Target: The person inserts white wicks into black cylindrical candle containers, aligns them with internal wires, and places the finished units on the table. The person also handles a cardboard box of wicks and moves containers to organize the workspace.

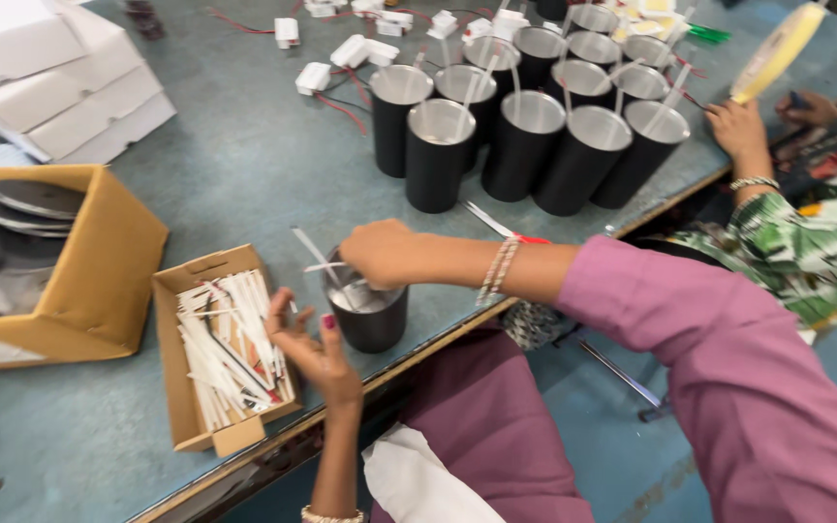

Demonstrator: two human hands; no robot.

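Black cylindrical cup [370,315], silvery inside, upright near tabletop's front edge, right hand [380,252] over its rim. White strip [314,250] leans out toward 11 o'clock. Small open cardboard box [186,387] of white strips at its 9 o'clock, left hand [317,353] touching.

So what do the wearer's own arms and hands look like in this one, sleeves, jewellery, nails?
The right arm wears a loose mauve-pink sleeve ending short of the wrist, where pale beaded bracelets sit beside a thin red band. The left hand shows dark pink nail polish, its forearm is bare of sleeve, and a light beaded bracelet shows at the frame's bottom edge.
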